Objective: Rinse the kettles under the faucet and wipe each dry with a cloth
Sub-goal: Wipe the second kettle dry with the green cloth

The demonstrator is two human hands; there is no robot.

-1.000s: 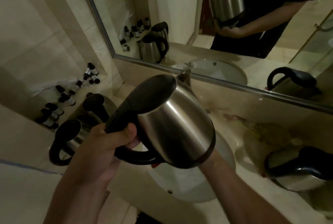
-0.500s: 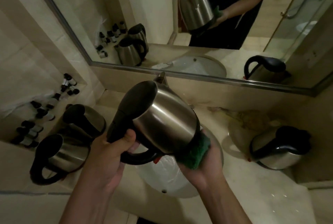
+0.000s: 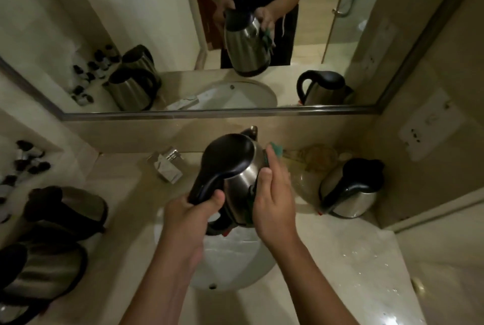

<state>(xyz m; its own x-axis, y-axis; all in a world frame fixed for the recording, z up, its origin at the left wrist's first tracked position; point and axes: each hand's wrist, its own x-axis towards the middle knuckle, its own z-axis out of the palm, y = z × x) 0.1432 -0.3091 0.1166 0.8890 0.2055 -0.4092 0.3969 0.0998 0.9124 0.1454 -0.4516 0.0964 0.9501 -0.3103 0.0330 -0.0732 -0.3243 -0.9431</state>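
A steel kettle [image 3: 239,180] with a black lid and handle hangs above the white sink basin [image 3: 230,262]. My left hand [image 3: 188,216] grips its black handle. My right hand [image 3: 273,199] presses a green cloth [image 3: 275,147] flat against the kettle's right side, fingers straight; most of the cloth is hidden under the hand. The faucet [image 3: 251,131] tip peeks out behind the kettle. No water stream is visible.
Two kettles [image 3: 65,209] [image 3: 44,272] stand on the counter at the left, one kettle [image 3: 351,191] at the right. Small dark bottles [image 3: 23,159] sit far left. A shiny packet [image 3: 167,165] lies behind the basin. The mirror [image 3: 235,36] spans the back wall. Wet counter at right.
The kettle has swung from tilted on its side to nearly upright, lid toward me. My right hand with the cloth moved from under the base up onto the kettle's right side.
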